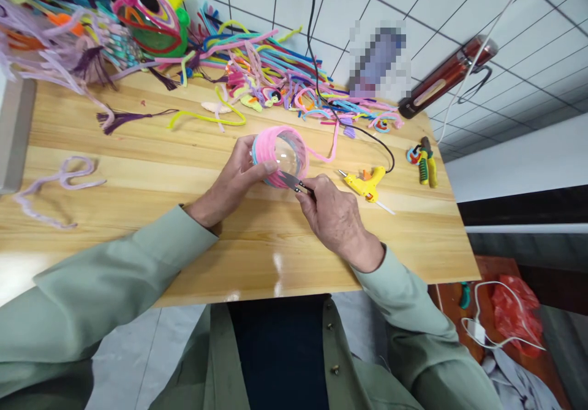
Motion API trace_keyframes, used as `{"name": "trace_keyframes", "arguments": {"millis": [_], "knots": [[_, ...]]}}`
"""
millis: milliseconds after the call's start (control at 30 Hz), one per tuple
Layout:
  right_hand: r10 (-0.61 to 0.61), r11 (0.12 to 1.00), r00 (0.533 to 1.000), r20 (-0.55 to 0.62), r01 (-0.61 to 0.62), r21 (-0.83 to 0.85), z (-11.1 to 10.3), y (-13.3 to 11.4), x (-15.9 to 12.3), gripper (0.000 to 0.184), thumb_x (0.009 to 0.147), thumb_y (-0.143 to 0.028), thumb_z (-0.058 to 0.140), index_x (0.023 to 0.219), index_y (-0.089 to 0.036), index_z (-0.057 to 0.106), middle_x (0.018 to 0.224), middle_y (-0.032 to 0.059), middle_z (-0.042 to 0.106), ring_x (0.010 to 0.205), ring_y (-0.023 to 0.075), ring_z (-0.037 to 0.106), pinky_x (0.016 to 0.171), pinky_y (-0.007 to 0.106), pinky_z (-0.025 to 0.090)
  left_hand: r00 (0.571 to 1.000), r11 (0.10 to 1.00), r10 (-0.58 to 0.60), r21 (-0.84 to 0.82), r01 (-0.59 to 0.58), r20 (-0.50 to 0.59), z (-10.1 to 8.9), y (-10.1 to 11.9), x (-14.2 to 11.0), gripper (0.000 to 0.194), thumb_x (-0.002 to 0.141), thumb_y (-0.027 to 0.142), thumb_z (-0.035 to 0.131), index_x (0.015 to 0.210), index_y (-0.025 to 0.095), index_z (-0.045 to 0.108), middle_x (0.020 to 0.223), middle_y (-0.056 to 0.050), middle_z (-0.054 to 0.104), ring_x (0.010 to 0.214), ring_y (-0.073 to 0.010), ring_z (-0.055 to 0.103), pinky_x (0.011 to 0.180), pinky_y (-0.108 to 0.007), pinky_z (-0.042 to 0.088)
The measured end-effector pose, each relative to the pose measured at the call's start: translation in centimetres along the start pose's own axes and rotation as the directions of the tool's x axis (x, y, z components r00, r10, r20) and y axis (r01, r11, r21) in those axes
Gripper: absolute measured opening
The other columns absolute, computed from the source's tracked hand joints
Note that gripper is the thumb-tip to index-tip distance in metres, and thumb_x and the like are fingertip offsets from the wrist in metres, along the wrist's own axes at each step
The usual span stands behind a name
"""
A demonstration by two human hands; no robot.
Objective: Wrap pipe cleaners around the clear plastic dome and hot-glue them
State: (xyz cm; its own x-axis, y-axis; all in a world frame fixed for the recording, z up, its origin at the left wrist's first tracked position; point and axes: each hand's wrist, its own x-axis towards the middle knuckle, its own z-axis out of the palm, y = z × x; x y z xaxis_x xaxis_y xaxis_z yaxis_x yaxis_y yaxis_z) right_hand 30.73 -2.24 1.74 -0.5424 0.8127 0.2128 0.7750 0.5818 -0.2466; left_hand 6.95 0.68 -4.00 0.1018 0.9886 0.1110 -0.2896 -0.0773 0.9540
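Note:
My left hand [236, 177] grips a clear round cup [285, 156] from its left side, the thumb at the near rim. Fuzzy pink pipe cleaner [263, 146] is wound around the cup, with light blue showing at its far left edge. A loose pink tail [327, 157] runs off to the right of the cup. In my right hand [334, 214] are small snips [291, 181], their blades pointing left against the near rim by my left thumb. My right fingers cover most of the handles.
A yellow glue gun [367, 183] with a black cord lies right of my hands. Pliers [428, 163] and a red-brown flask [448, 78] are farther right. Pipe cleaners [271, 54] and a colourful mask-like craft [149, 15] crowd the back. A lilac strand [43, 183] lies left.

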Motion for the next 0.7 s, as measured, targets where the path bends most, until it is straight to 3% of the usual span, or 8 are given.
{"name": "trace_keyframes", "arguments": {"millis": [200, 467, 700], "knots": [[-0.005, 0.999, 0.999, -0.04, 0.006, 0.031, 0.17, 0.09, -0.17, 0.037, 0.12, -0.046, 0.048, 0.135, -0.022, 0.072, 0.111, 0.0099, 0.083, 0.091, 0.0244, 0.077, 0.065, 0.033, 0.051, 1.0, 1.0, 0.009, 0.025, -0.009, 0.011, -0.1, -0.08, -0.02, 0.064, 0.09, 0.062, 0.093, 0.135, 0.029, 0.06, 0.14, -0.007, 0.073, 0.129, -0.0289, 0.071, 0.1, -0.039, 0.066], [-0.002, 1.0, 1.0, -0.031, 0.002, 0.019, 0.33, 0.05, -0.05, 0.038, 0.12, -0.047, 0.048, 0.133, -0.023, 0.074, 0.109, 0.009, 0.083, 0.09, 0.0238, 0.078, 0.062, 0.033, 0.046, 1.0, 1.0, -0.005, 0.006, 0.005, 0.003, -0.03, 0.02, -0.12, 0.062, 0.091, 0.059, 0.093, 0.135, 0.029, 0.061, 0.138, -0.007, 0.074, 0.126, -0.0276, 0.072, 0.098, -0.037, 0.066], [0.0, 0.999, 1.0, -0.016, 0.001, 0.048, 0.15, -0.11, -0.03, 0.037, 0.12, -0.046, 0.049, 0.136, -0.022, 0.072, 0.113, 0.0094, 0.084, 0.092, 0.0245, 0.079, 0.064, 0.034, 0.049, 1.0, 1.0, 0.012, 0.018, -0.012, 0.004, 0.04, 0.06, -0.05, 0.062, 0.091, 0.06, 0.093, 0.134, 0.029, 0.061, 0.139, -0.007, 0.075, 0.129, -0.0285, 0.071, 0.104, -0.039, 0.066]]}}
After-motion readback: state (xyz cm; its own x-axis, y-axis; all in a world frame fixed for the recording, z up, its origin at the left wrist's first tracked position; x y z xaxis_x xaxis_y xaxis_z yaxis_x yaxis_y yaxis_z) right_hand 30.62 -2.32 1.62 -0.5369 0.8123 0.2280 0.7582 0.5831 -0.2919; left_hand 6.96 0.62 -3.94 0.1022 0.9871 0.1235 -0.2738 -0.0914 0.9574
